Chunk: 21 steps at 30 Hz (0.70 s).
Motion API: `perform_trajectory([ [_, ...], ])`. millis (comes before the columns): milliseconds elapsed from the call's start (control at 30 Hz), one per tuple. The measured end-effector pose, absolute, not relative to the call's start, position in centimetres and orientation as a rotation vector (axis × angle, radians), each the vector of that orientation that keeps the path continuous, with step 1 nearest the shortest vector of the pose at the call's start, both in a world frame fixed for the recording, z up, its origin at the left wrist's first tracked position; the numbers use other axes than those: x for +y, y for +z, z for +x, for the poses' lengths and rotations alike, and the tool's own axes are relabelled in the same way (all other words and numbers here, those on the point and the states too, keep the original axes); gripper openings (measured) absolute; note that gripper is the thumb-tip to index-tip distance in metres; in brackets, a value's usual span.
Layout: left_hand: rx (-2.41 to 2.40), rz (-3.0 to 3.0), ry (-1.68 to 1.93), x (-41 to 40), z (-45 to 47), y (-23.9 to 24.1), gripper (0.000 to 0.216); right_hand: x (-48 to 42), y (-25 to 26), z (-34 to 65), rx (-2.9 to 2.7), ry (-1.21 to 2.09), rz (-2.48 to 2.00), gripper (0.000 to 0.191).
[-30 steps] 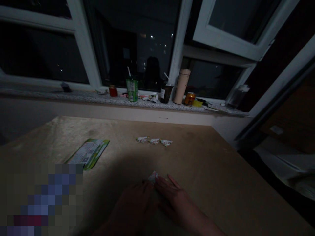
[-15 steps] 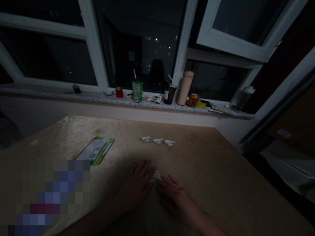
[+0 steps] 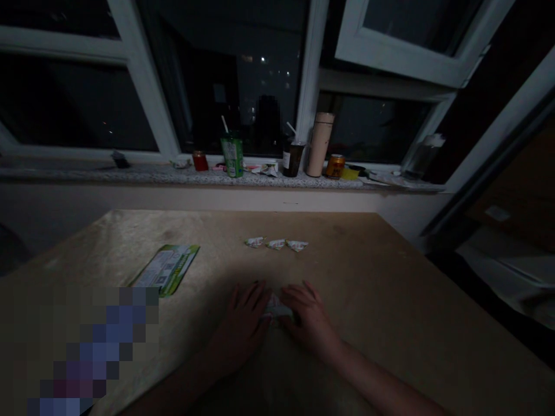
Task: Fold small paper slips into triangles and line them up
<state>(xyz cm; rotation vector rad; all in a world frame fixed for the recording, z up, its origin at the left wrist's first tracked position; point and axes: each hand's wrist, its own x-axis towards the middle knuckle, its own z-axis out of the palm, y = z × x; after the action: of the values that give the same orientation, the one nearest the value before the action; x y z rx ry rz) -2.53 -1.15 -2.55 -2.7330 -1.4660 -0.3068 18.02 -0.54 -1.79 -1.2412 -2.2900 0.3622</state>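
A small white printed wrapper (image 3: 274, 306) lies on the table between my two hands, its ends partly covered by my fingers. My left hand (image 3: 246, 312) holds its left side, palm down, with the fingers pointing away from me and the thumb low beside the wrapper. At the right side my right hand (image 3: 307, 312) grips it, fingers curved over the edge and the thumb underneath, near me. Farther back, three small white-and-green triangular pieces (image 3: 276, 244) lie in a row. The dim light hides the fingertips.
To the left lies a green-and-white packet (image 3: 169, 268) on the brown table (image 3: 368, 277). Behind the table, a speckled windowsill (image 3: 169, 174) carries a green cup (image 3: 233, 155), a dark cup (image 3: 292, 159), a pink flask (image 3: 319, 144), a gold can (image 3: 335, 166) and a red jar (image 3: 200, 161).
My right hand has shifted up and slightly right, its fingers now curving over the wrapper's right side. More of the wrapper shows. My left hand stays nearly still. The view has shifted slightly.
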Motion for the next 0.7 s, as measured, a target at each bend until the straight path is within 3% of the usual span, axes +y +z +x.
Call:
perform_trajectory([
  [167,-1.477,-2.787,-0.441,-1.0,-2.8,-2.3,0.043,-0.4,-2.7,17.8,-2.126,0.499,-1.175,0.032],
  [367,-1.713,-2.875,-0.847,-1.1,-2.8,-1.3,0.031,-0.4,-2.8,18.0,-1.979,0.560,-1.206,0.028],
  [567,-1.887,-2.892,-0.869,-1.4,-2.8,-0.3,0.023,-0.2,-2.3,18.4,-2.010,0.546,-1.131,0.003],
  [700,-1.834,-2.891,-0.846,-1.4,-2.9,0.3,0.029,0.0,-1.8,19.0,-2.041,0.488,-1.089,0.007],
])
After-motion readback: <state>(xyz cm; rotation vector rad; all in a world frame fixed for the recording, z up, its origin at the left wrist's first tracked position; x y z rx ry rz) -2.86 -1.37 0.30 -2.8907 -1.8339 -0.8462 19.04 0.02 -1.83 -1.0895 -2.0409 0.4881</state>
